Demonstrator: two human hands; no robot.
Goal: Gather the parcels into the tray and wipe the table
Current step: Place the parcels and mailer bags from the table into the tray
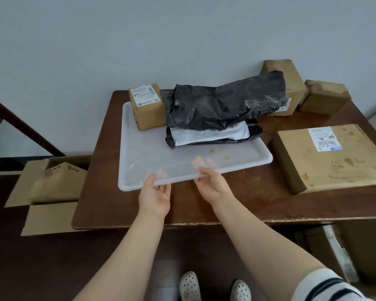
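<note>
A translucent white tray [139, 148] lies on the brown table [248, 200]. My left hand [154, 195] and my right hand [213, 185] both grip its near rim, thumbs on top and fingers underneath, showing through the plastic. At the tray's back stand a small cardboard box [148, 107] with a label and a crumpled black plastic parcel [224, 103] stacked on a white mailer [208, 134] and another black bag. On the table to the right sits a large flat cardboard box [330, 157]. Two brown boxes [291, 83] [323, 97] stand at the back right.
Open cardboard cartons [52, 187] lie on the floor left of the table. A dark handrail [24, 127] slants at the left. The wall runs close behind the table. More boxes [334, 246] sit under the table's right side. My shoes [213, 287] are below.
</note>
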